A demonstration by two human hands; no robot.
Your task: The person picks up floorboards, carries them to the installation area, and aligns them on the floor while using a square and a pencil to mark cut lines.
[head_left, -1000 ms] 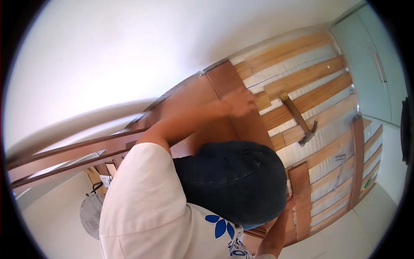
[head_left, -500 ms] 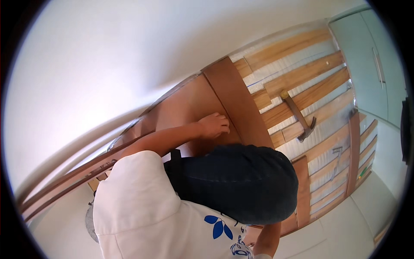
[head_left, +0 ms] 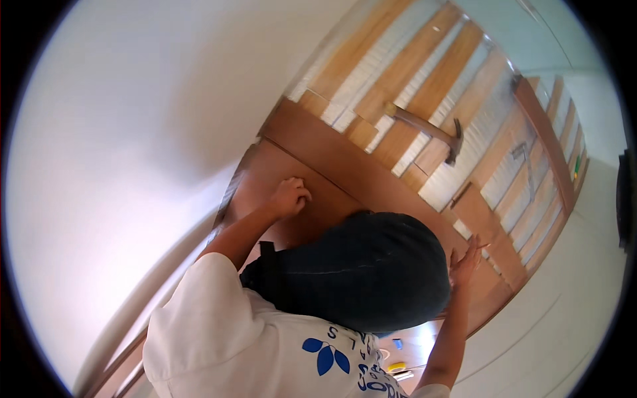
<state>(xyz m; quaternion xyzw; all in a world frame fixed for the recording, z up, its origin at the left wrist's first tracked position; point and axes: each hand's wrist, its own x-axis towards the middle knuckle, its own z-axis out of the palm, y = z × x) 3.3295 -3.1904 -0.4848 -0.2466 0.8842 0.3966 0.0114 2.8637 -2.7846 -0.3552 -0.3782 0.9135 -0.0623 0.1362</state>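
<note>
Our brown plank (head_left: 332,158) slants lengthwise, upper left to lower right, just beyond our left grip (head_left: 290,198) (curled, can't tell if closed); right grip (head_left: 466,265)'s open, near its lower end.

Wht wall (head_left: 133,132), pale grn cabinet (head_left: 537,43)

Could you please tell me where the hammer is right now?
In the head view, the hammer lies upper right of centre, across the wooden strips, beyond the brown boards.

Bright, soft light. Wall (head_left: 99,278) nearly blown out lower left, soft shadow higher up. Glare on floor (head_left: 424,337), bottom. Slats (head_left: 398,132) slightly blurred. Fisheye bending, black corners.
</note>
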